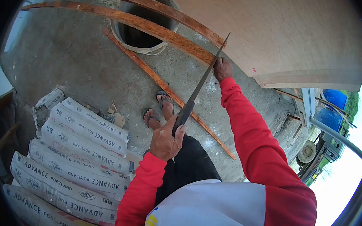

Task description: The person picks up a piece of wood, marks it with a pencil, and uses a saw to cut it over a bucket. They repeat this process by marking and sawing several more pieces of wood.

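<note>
My left hand (166,140) is wrapped round the dark handle of a hand saw (202,83). The long thin blade slants up and to the right, its tip reaching past the end of a reddish-brown wood strip (154,28). At that strip's near end my right hand (223,69) is closed on the wood, right beside the blade. A second wood strip (174,13) runs alongside it, and the blade overlaps its end in this view. Both strips pass over a round bucket (122,37) with a dark inside.
Bags of Portland cement (74,175) are stacked at the left. Another wood strip (198,122) lies across the concrete floor near my sandalled feet (163,100). A big plywood sheet (292,29) fills the upper right. Outside, a vehicle (326,149) and blue drums (330,117) show.
</note>
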### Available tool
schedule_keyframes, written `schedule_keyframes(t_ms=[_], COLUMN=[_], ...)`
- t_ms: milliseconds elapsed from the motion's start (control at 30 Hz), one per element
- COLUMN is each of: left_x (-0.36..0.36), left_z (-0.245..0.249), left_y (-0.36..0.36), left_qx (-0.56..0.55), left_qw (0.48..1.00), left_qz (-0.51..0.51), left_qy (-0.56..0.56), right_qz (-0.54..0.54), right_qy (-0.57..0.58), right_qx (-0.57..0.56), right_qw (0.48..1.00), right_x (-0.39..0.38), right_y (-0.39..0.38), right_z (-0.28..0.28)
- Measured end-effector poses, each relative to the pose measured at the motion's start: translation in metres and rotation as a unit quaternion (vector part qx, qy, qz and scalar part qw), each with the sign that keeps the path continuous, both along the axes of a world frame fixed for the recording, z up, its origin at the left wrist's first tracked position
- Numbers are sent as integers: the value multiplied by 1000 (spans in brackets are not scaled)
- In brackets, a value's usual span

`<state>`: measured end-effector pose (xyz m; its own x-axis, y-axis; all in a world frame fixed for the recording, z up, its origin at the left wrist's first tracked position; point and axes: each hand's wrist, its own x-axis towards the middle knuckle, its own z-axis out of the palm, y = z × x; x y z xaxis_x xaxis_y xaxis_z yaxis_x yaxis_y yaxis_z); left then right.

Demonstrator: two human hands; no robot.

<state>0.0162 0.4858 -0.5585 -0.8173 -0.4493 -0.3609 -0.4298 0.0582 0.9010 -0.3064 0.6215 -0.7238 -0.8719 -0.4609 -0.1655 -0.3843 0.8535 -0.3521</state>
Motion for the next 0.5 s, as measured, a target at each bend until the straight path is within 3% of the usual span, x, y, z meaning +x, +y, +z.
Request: schedule_keyframes(t_ms=[200, 300, 400, 500], left_x=[24, -18, -22, 22], left_z=[13, -5, -16, 12], left_y=[-5, -5, 1, -6], left_qx=[-32, -116, -171, -22], left_qw=[999, 992, 985, 999], left_qz=[-11, -47, -28, -17], left_qy=[5, -5, -4, 28], right_qz=[69, 76, 28, 105], right_qy=[61, 116, 92, 148], right_qx=[25, 24, 20, 50], right_qw=[995, 990, 995, 982], right_x=[8, 9, 7, 11], right_y=[-7, -7, -6, -10], right_z=[17, 12, 4, 17])
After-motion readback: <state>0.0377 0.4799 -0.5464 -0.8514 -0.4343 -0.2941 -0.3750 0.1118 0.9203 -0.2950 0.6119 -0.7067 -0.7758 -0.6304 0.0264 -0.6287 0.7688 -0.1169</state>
